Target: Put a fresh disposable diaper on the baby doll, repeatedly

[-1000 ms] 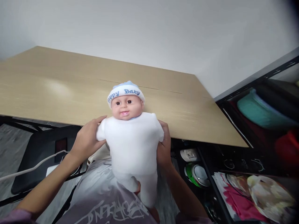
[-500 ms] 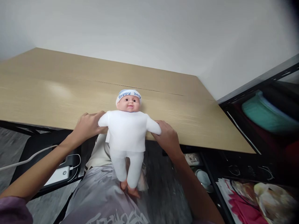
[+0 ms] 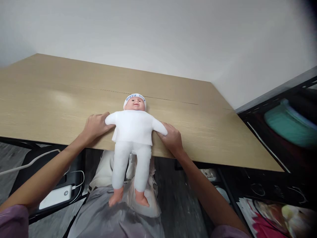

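A baby doll (image 3: 133,127) in a white top, white trousers and a white hat with blue lettering faces me at the table's near edge. Its head leans back over the tabletop, and its bare feet hang above my lap, legs apart. My left hand (image 3: 96,125) is closed around the doll's sleeve on the left side. On the other side, my right hand (image 3: 170,136) grips the opposite sleeve from below. Both doll arms are stretched outward, and the sleeves partly hide my fingers.
The wooden table (image 3: 61,99) runs back to a pale wall (image 3: 138,33). At lower left, a white power bank (image 3: 55,197) with a cable lies on a black seat (image 3: 29,165). A shelf on the right holds a teal container (image 3: 289,122); papers and bags lie below it.
The doll has moved forward and tipped back over the table, with both hands still holding its arms. Its legs have swung apart and its feet now show more.
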`<state>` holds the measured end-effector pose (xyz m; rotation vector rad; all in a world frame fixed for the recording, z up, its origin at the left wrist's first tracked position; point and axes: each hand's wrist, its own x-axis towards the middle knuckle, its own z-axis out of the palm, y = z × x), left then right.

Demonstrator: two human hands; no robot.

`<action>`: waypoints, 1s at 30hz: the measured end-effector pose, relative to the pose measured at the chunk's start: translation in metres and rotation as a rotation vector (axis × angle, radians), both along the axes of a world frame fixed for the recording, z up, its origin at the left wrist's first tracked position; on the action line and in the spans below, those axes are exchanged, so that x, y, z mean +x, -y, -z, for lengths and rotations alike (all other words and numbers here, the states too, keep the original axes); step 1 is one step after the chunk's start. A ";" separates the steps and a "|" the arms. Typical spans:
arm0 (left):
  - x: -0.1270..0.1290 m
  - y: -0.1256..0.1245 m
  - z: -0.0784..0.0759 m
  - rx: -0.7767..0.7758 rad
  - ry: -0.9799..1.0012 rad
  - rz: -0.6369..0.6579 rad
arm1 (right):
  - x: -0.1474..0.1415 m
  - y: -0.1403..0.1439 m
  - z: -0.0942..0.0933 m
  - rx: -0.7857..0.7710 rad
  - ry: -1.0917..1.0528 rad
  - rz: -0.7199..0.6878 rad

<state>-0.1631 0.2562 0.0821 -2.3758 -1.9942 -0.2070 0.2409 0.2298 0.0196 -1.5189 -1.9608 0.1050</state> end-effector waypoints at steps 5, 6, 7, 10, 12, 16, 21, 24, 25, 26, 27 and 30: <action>0.002 -0.050 0.015 0.029 0.002 0.040 | 0.001 -0.051 0.007 0.025 -0.030 0.010; 0.002 -0.060 0.018 0.044 0.015 0.046 | 0.002 -0.061 0.008 0.028 -0.026 0.012; 0.003 -0.070 0.021 0.057 0.027 0.054 | 0.003 -0.071 0.008 0.031 -0.021 0.013; 0.002 -0.103 0.029 0.087 0.044 0.071 | 0.003 -0.103 0.009 0.037 -0.013 0.014; 0.001 -0.126 0.033 0.111 0.052 0.066 | 0.003 -0.125 0.008 0.047 -0.012 0.002; -0.001 -0.171 0.036 0.175 0.080 0.070 | -0.002 -0.170 0.009 0.084 -0.009 -0.008; -0.002 -0.224 0.034 0.221 0.056 0.064 | -0.005 -0.223 0.009 0.098 0.023 0.039; -0.003 -0.253 0.033 0.244 0.052 0.053 | -0.004 -0.252 0.009 0.102 0.048 0.061; -0.003 -0.262 0.033 0.255 0.054 0.049 | -0.003 -0.261 0.009 0.106 0.055 0.059; -0.002 -0.270 0.033 0.265 0.056 0.044 | -0.003 -0.271 0.009 0.113 0.059 0.053; -0.002 -0.278 0.034 0.273 0.057 0.040 | -0.002 -0.280 0.009 0.120 0.062 0.047; 0.001 -0.300 0.036 0.278 0.065 0.033 | 0.001 -0.304 0.010 0.143 0.061 0.036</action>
